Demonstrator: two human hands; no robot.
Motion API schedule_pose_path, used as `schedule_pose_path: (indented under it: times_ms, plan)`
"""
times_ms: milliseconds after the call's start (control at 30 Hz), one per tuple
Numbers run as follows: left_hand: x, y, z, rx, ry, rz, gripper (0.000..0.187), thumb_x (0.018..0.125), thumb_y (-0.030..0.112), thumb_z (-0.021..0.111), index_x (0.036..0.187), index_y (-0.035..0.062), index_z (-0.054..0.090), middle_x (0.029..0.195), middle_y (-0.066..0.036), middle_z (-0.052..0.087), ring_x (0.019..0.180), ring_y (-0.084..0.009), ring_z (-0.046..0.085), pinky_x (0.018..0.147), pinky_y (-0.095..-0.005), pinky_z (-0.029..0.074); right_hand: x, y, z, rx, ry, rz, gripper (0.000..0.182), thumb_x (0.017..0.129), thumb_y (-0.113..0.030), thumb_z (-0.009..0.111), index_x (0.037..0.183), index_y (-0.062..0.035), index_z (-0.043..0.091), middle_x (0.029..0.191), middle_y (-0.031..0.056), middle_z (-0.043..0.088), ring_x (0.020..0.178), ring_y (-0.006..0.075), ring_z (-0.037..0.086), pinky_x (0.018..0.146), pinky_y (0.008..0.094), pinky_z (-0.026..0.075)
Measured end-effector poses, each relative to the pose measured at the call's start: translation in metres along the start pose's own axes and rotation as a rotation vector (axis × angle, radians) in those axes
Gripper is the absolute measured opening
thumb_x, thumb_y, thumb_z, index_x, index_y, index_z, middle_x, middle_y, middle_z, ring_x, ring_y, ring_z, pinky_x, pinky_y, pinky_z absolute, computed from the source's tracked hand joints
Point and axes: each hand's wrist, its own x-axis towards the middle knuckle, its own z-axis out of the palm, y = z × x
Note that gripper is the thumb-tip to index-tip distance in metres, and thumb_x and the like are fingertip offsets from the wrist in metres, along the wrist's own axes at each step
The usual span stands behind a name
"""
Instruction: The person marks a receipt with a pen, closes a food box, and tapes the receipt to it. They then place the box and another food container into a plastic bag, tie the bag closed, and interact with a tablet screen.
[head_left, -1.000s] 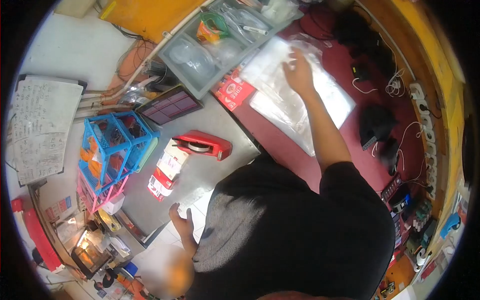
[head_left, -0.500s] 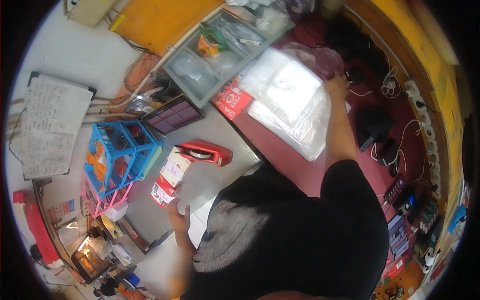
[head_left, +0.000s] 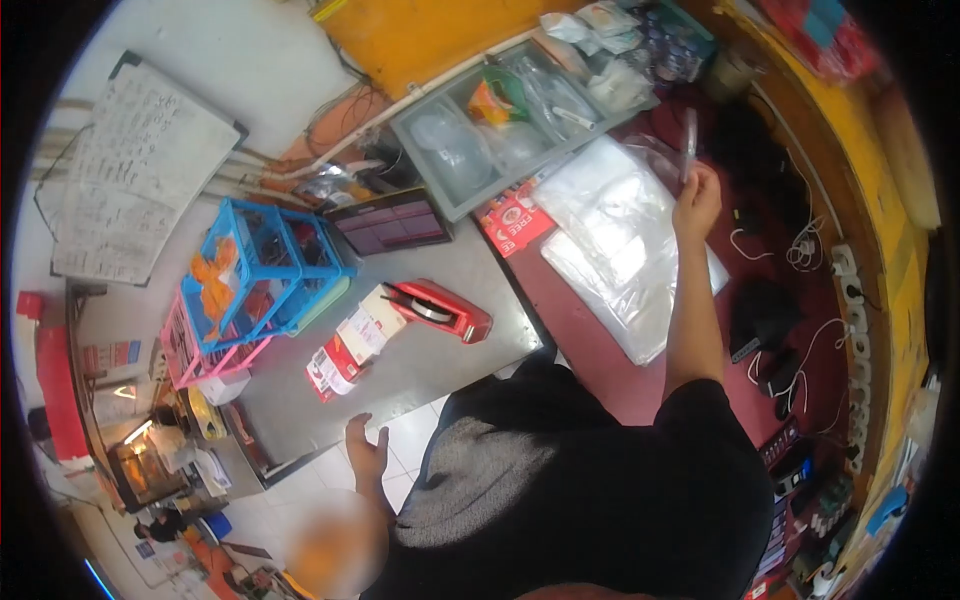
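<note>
One thin clear packet [head_left: 689, 143] pinched in right hand [head_left: 697, 200]

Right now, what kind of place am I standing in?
Probably a small shop counter: a red tape dispenser, a stack of clear plastic bags, and chargers and cables along the maroon counter.

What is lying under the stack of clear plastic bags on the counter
The clear plastic bags lie on a dark red counter top, partly over a red printed card. Anything directly beneath them is hidden.
</note>
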Motion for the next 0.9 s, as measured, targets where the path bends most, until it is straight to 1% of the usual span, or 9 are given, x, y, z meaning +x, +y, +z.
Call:
schedule_pose_path:
  times_ms: [67,100,233,300,400,533,633,767,900]
  plan:
    - [-0.004,0.002,0.001,-0.007,-0.004,-0.02,0.043,0.073,0.011,0.076,0.111,0.0019,0.059,0.112,-0.018,0.061,0.108,-0.0377,0.056,0.096,-0.0439,0.044,0.001,-0.051,0.041,0.628,-0.053,0.179,0.029,0.1,-0.028,0.056,0.097,-0.0004,0.062,0.106,0.0083,0.067,0.092,0.0115,0.062,0.078,0.0263,0.049]
    - [-0.005,0.003,0.002,-0.006,0.001,-0.023,0.043,0.073,0.011,0.076,0.111,0.002,0.059,0.112,-0.018,0.061,0.108,-0.0376,0.057,0.096,-0.0438,0.044,0.005,-0.068,0.058,0.63,-0.154,0.176,0.022,0.1,-0.023,0.055,0.101,-0.0017,0.061,0.101,0.0079,0.068,0.085,0.012,0.061,0.077,0.027,0.049]
    - [-0.006,0.008,0.008,-0.005,0.012,-0.033,0.042,0.073,0.01,0.075,0.111,0.0021,0.059,0.111,-0.018,0.061,0.107,-0.0375,0.057,0.095,-0.0436,0.044,-0.011,-0.142,0.145,1.099,-0.489,0.549,0.022,0.099,-0.025,0.058,0.101,-0.0029,0.062,0.101,0.0098,0.069,0.093,0.0158,0.064,0.079,0.0284,0.051]
    - [-0.008,0.012,0.01,-0.009,0.023,-0.036,0.041,0.073,0.01,0.075,0.111,0.002,0.059,0.111,-0.018,0.061,0.107,-0.0373,0.057,0.095,-0.0433,0.045,-0.019,-0.152,0.19,0.732,-0.552,0.567,0.023,0.094,-0.025,0.062,0.101,-0.0022,0.065,0.097,0.0111,0.071,0.081,0.0164,0.066,0.072,0.0295,0.052]
    - [-0.016,0.016,0.01,-0.024,0.033,-0.037,0.04,0.074,0.009,0.075,0.11,0.0018,0.059,0.111,-0.018,0.061,0.108,-0.0368,0.057,0.096,-0.0425,0.044,-0.023,-0.16,0.206,0.405,-0.207,0.198,0.02,0.089,-0.021,0.066,0.097,-0.0029,0.067,0.087,0.0121,0.071,0.079,0.0226,0.068,0.071,0.034,0.052]
    - [-0.033,0.001,0.011,-0.023,0.058,-0.082,0.04,0.075,0.008,0.074,0.111,0.0013,0.058,0.111,-0.018,0.061,0.108,-0.0356,0.057,0.097,-0.0417,0.044,-0.038,-0.122,0.141,0.235,-0.383,0.208,0.017,0.087,-0.019,0.064,0.096,-0.0046,0.067,0.087,0.0147,0.069,0.084,0.028,0.068,0.077,0.0391,0.051]
    - [-0.042,-0.016,0.017,-0.05,0.039,-0.097,0.04,0.076,0.008,0.074,0.112,0.001,0.058,0.112,-0.017,0.061,0.109,-0.0352,0.057,0.097,-0.0418,0.043,-0.08,-0.077,0.083,-0.152,-0.72,0.07,0.016,0.089,-0.019,0.058,0.094,-0.0069,0.067,0.097,0.014,0.068,0.092,0.0279,0.066,0.082,0.0424,0.05]
    - [-0.028,-0.016,0.021,-0.051,-0.027,-0.055,0.04,0.076,0.008,0.074,0.113,0.0009,0.058,0.113,-0.017,0.061,0.109,-0.0353,0.057,0.098,-0.0413,0.043,-0.092,-0.053,0.041,-0.789,-0.844,-0.043,0.017,0.085,-0.021,0.06,0.098,-0.015,0.067,0.102,0.0076,0.063,0.1,0.0271,0.06,0.084,0.0428,0.047]
    - [0.004,-0.007,0.018,-0.058,-0.055,0.009,0.041,0.075,0.007,0.074,0.113,0.0012,0.059,0.113,-0.018,0.061,0.109,-0.0353,0.057,0.097,-0.0408,0.044,-0.078,-0.073,0.024,-0.599,-0.874,-0.261,0.031,0.077,-0.025,0.072,0.108,-0.0206,0.069,0.105,0.0041,0.057,0.105,0.0237,0.053,0.089,0.0428,0.042]
